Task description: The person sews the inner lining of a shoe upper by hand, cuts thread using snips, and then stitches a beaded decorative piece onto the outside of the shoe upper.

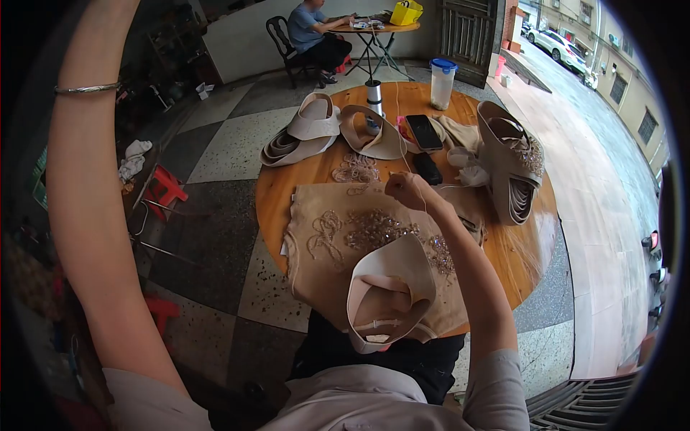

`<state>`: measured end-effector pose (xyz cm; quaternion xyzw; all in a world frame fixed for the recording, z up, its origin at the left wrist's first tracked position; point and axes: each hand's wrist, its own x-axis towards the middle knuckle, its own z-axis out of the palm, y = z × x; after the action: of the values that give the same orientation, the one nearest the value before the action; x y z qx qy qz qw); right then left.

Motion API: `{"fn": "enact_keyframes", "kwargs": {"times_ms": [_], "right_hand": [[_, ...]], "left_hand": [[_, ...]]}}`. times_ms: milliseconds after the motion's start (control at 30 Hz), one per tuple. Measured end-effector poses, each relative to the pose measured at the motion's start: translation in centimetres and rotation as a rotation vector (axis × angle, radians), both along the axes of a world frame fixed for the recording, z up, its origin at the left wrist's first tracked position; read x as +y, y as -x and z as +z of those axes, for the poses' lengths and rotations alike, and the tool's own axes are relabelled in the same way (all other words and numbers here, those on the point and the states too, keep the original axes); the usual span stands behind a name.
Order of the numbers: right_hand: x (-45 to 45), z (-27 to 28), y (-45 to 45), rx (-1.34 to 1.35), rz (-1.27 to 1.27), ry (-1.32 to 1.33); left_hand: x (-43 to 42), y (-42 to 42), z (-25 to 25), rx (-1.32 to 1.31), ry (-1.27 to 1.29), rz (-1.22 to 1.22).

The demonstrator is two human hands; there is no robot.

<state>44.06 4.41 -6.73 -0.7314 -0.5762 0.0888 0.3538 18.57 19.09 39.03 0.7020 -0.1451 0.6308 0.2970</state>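
Observation:
My right hand is closed in a pinch above the far part of a tan cloth, with a thin pale thread running from its fingers. My left forearm, with a bangle at the wrist, reaches up past the top edge, so the left hand is hidden. Below my right hand, clear beads lie in a pile on the cloth, beside strung beads. A beige shoe upper rests at the near table edge against my lap, its opening facing up. Neither hand touches it.
On the round wooden table stand stacked beige uppers, more nested uppers, a phone, a steel flask and a blue-lidded container. Red stools are at left; another person sits at a far table.

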Motion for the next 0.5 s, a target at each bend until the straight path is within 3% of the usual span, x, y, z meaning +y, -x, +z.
{"fn": "enact_keyframes", "kwargs": {"times_ms": [133,233,333,400,500], "right_hand": [[-1.1,3.8,0.8,0.499,-0.155,-0.081],[0.2,3.5,1.6,0.346,-0.215,-0.182],[-1.4,6.6,2.9,0.714,-0.043,-0.384],[-4.2,9.8,3.4,0.723,-0.016,-0.456],[-9.3,12.7,2.4,0.598,-0.117,-0.555]], "left_hand": [[4.0,2.0,0.2,0.094,0.196,-0.182],[5.6,3.7,0.0,0.11,0.297,-0.21],[5.5,5.9,-1.0,0.046,0.295,-0.092],[5.7,7.5,-2.1,0.037,0.309,-0.014],[13.8,10.6,-1.7,0.094,0.377,0.105]]}}
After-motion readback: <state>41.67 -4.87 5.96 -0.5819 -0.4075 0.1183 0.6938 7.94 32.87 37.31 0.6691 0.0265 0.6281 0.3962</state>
